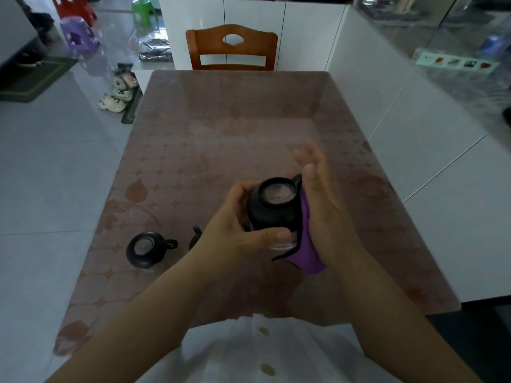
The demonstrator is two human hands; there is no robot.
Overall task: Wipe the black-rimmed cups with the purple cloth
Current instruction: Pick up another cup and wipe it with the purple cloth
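- A cup [146, 250] sits upside down on the table [237, 128] at the left, its handle pointing right, well clear of both hands.
- Just right of it a second dark cup [195, 238] shows only as a sliver behind the left wrist; I cannot tell how it lies.
- The left hand [235, 217] is closed round the held cup [272, 207], thumb across the near side and fingers on the far left side, lifting it above the table.
- That cup is tipped bottom-up towards the camera, its axis running from the base at top down to the clear rim near the thumb; its handle [297, 180] points up and right.
- The cloth [305, 244] lies pressed between the cup's right wall and the right palm, its tail hanging below the cup.
- The right hand [318, 200] is flat and mostly open, fingers stretched up and away, holding the cloth only by pressing it on the cup.
- Judged from this, the wipe turns on the cup lying directly left of the right palm: either the left hand turns the cup about its axis, or the right palm slides along the wall.
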